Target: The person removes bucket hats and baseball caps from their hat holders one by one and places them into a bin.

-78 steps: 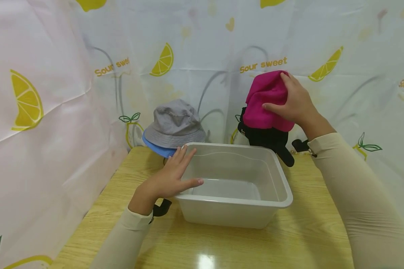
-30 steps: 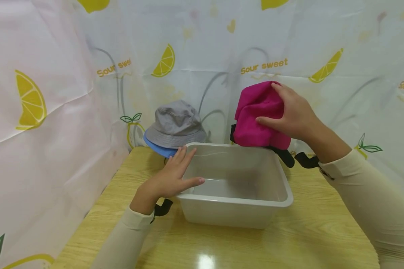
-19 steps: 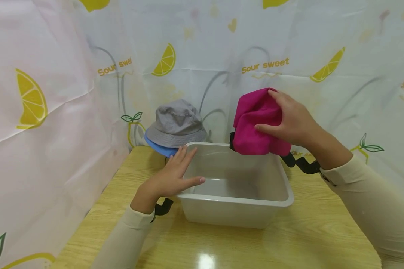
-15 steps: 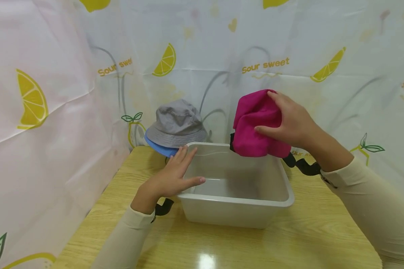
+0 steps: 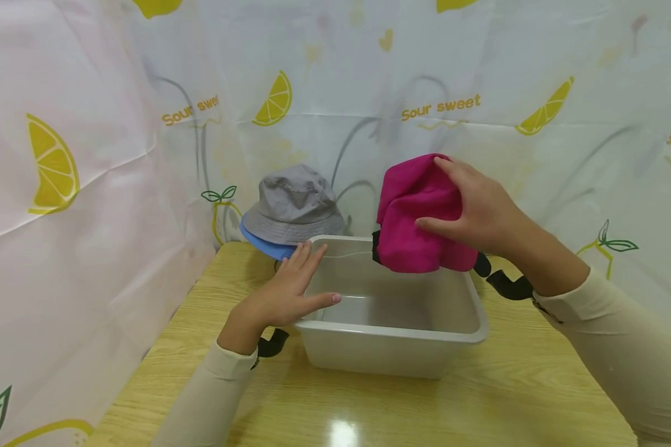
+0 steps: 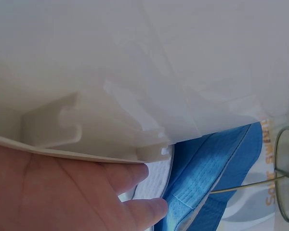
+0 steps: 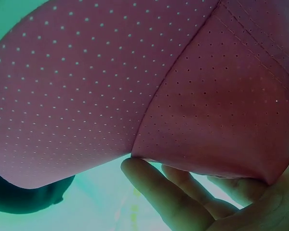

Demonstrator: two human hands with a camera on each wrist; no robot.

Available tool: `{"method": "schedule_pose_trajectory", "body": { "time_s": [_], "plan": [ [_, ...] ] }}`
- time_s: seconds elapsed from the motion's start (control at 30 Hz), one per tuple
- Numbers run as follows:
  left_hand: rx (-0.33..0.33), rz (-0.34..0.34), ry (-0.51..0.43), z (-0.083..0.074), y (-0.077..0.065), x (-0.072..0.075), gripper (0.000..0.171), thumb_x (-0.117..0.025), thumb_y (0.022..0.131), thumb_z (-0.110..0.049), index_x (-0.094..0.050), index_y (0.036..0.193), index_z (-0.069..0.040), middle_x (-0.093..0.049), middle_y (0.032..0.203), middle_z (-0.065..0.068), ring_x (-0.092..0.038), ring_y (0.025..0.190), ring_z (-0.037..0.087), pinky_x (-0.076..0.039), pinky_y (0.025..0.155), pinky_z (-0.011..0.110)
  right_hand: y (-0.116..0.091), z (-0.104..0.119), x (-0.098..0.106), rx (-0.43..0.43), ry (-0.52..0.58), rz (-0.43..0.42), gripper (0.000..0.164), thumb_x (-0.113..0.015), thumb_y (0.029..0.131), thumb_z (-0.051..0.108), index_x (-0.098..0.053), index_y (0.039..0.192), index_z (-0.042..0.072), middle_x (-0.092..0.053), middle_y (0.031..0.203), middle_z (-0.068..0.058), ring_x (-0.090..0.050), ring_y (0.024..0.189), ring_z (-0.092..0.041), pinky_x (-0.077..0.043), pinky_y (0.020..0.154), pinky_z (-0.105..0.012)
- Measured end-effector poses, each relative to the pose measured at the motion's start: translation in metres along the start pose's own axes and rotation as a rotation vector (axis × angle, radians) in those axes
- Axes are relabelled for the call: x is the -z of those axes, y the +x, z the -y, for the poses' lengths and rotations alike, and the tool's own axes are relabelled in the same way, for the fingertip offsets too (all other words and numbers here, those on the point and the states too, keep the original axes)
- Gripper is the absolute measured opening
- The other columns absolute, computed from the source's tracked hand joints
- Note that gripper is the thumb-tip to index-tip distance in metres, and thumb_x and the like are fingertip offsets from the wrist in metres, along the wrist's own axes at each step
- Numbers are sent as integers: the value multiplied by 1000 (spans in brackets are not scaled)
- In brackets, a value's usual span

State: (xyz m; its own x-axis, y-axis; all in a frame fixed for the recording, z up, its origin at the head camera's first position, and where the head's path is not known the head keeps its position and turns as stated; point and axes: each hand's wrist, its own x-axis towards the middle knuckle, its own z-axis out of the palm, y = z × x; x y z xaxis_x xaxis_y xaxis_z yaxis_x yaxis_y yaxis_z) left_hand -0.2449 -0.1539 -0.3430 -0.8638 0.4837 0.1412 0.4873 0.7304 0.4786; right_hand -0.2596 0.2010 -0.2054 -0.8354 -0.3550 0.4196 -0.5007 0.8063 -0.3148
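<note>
Over there the right grip (image 5: 481, 208) pinches a pink cap (image 5: 409, 217), which hangs just left of it and, I'd say, over the far side of the beige tub (image 5: 371, 357); the left grip (image 5: 281, 295) rests straight-fingered against that tub. It looks like the carrying step, so next calls for lowering the cap, then releasing it.

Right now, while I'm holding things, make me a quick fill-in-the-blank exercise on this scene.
The pink cap is held by the person's ____ hand. On the bin rim rests the ____ hand. Beneath the gray hat shows a ____ brim. Above the cap, the lettering reads "Sour ____".

Missing words: right; left; blue; sweet.
</note>
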Motion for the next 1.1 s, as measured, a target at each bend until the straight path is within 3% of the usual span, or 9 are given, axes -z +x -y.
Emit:
{"method": "schedule_pose_trajectory", "body": {
  "time_s": [0.5, 0.83, 1.1],
  "plan": [
    [6, 9, -8, 2, 1, 0, 103, -53, 94, -75, -6, 169, -24, 5, 174, 16, 6, 162, 31, 0, 128, 60, -7, 13, -13, 37, -16, 60, 101, -85, 83, 44, -33, 162, 10, -47, 153, -12, -53, 125, -30, -56, 95, -53],
    [9, -2, -13, 0, -1, 0, 103, -55, 93, -74, -6, 169, -23, 4, 174, 16, 5, 162, 32, -2, 128, 59, -13, 16, -26, 48, -26, 133, 103, -83, 85, 49, -29, 164, 12, -34, 166, -8, -42, 145, -30, -48, 109, -55],
    [10, 1, -17, 1, 0, 0, 104, -54, 93, -75, -6, 169, -23, 4, 174, 16, 6, 162, 33, -2, 129, 59, -16, 17, -36, 59, -49, 186, 102, -83, 84, 50, -31, 164, 13, -34, 167, -9, -41, 147, -31, -49, 109, -54]
  ]
}}
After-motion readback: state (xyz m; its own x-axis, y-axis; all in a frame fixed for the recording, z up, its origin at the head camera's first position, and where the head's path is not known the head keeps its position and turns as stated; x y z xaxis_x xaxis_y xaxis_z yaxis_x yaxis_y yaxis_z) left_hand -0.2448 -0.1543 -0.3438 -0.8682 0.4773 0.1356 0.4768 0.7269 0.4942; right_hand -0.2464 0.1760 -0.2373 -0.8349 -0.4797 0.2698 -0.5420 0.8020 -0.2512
